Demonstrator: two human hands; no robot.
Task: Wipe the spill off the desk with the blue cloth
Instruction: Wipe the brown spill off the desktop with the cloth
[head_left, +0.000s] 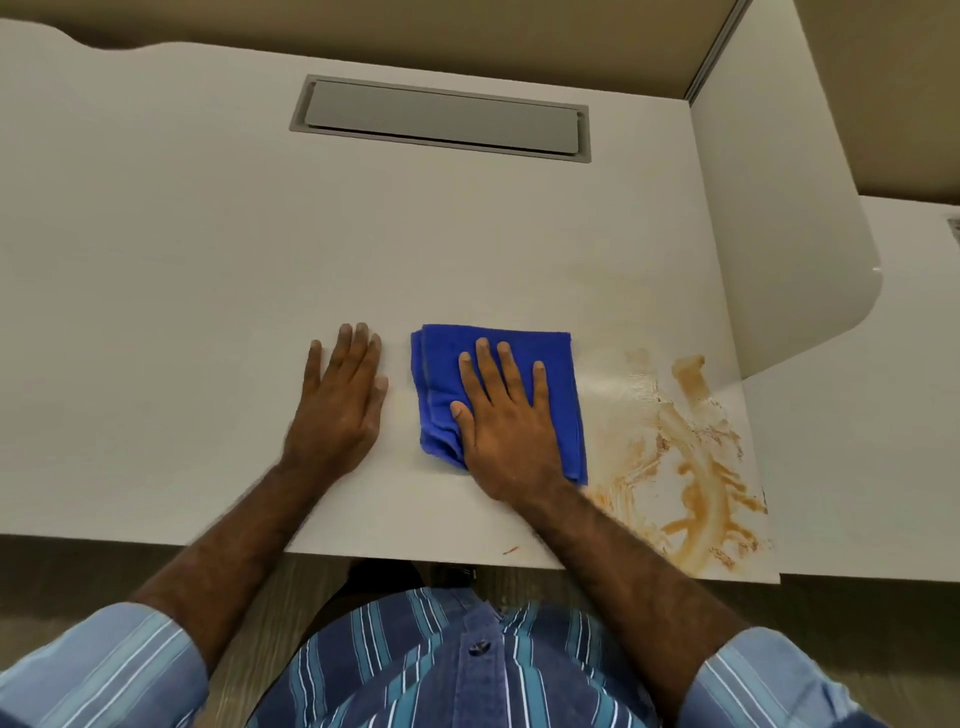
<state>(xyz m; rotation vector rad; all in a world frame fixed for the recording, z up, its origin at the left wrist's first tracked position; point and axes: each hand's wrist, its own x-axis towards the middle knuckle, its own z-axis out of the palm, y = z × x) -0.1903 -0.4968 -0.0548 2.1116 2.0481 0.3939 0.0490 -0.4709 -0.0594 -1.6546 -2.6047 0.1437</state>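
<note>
A folded blue cloth (524, 364) lies flat on the white desk (208, 260), near its front edge. My right hand (506, 421) presses palm-down on the cloth with fingers spread. My left hand (340, 405) rests flat on the bare desk just left of the cloth, holding nothing. A smeared orange-brown spill (691, 467) covers the desk's front right corner, directly right of the cloth. The cloth's right edge borders the spill's faint left streaks.
A grey cable-tray flap (441, 117) is set into the desk at the back. A white divider panel (779, 234) stands along the desk's right side, with another white surface (883, 467) beyond. The desk's front edge runs just behind my wrists.
</note>
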